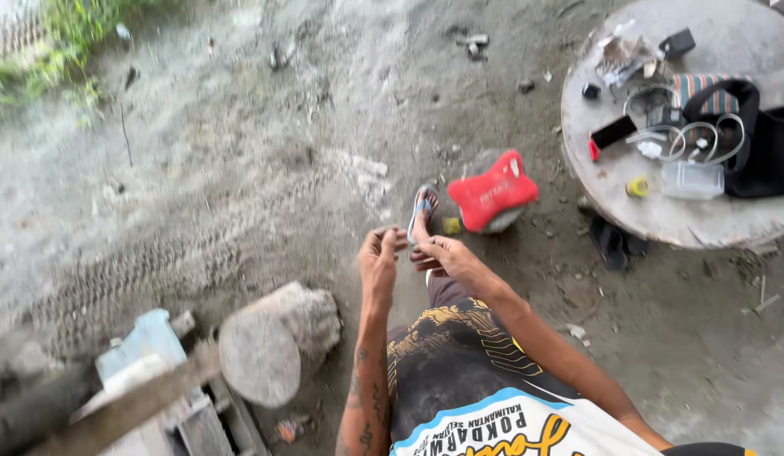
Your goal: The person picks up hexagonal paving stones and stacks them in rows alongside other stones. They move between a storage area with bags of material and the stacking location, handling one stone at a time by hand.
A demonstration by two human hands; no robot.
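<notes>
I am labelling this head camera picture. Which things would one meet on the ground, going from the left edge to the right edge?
Pale blue block → large grey stone → left hand → right hand → red container → dark sandal → round concrete table.

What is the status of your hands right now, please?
Left hand and right hand together above the knee, fingertips close. What they pinch too small to tell. Red plastic case lies beyond the sandalled foot.
</notes>
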